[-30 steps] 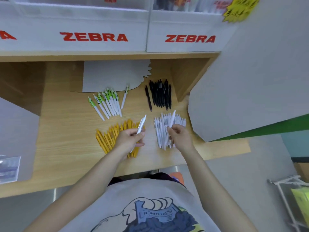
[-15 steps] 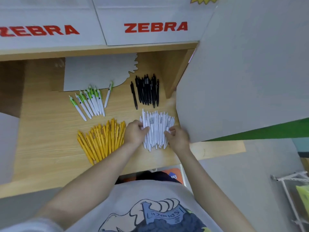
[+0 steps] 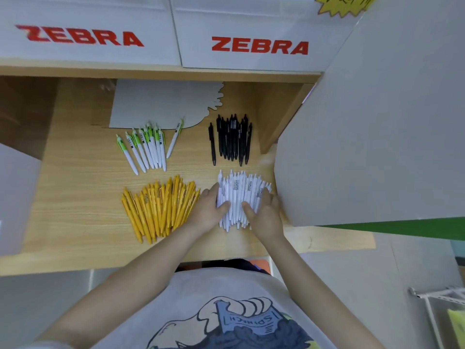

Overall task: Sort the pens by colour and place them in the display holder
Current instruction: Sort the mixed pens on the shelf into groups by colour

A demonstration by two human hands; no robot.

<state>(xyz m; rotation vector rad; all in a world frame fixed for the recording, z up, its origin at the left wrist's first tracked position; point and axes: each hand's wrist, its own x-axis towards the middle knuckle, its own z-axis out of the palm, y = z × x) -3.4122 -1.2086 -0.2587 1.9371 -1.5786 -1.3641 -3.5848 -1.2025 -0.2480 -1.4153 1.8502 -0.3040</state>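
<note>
- Hands bracket the pile of white pens (image 3: 240,197) on the wooden worktop (image 3: 75,205): the left hand (image 3: 210,210) cups its left side, the right hand (image 3: 265,212) its right side.
- Both thumbs lie on top of the pens and the fingers curl round the pile's edges, so each grip is closed on the bundle (which rests on the worktop).
- Yellow pens (image 3: 161,205) lie fanned just left of the left hand.
- Green-and-white pens (image 3: 148,147) sit farther back on the left, black pens (image 3: 231,139) farther back on the right.
- White boxes (image 3: 251,26) printed ZEBRA stand on the shelf above.
</note>
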